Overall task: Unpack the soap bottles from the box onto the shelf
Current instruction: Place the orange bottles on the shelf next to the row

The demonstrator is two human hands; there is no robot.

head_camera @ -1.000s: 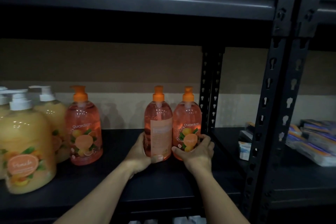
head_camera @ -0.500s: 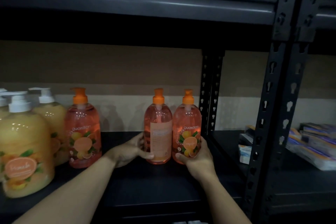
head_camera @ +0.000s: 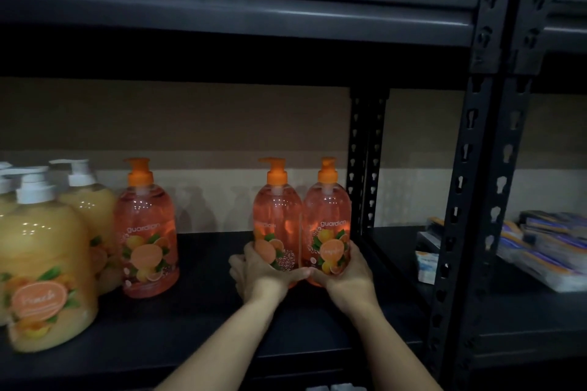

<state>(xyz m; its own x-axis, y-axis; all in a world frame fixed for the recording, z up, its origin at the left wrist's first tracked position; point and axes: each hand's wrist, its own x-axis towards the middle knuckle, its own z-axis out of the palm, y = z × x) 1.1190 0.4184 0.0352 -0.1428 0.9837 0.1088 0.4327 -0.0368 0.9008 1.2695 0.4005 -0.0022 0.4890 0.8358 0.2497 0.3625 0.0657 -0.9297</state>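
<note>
Head view: the left hand (head_camera: 259,274) has its fingers (head_camera: 236,267) curled round the left soap bottle (head_camera: 277,216), the right hand (head_camera: 347,278) likewise round the right soap bottle (head_camera: 327,216); both stand upright, touching, on the shelf (head_camera: 206,320) beside its post (head_camera: 365,168)

Glossy clear plastic bottles (head_camera: 327,222), matt shelf (head_camera: 197,320)

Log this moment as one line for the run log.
left hand: holds left orange bottle | right hand: holds right orange bottle | pair: upright, side by side, shelf right end | third orange bottle: apart, leftward
</note>
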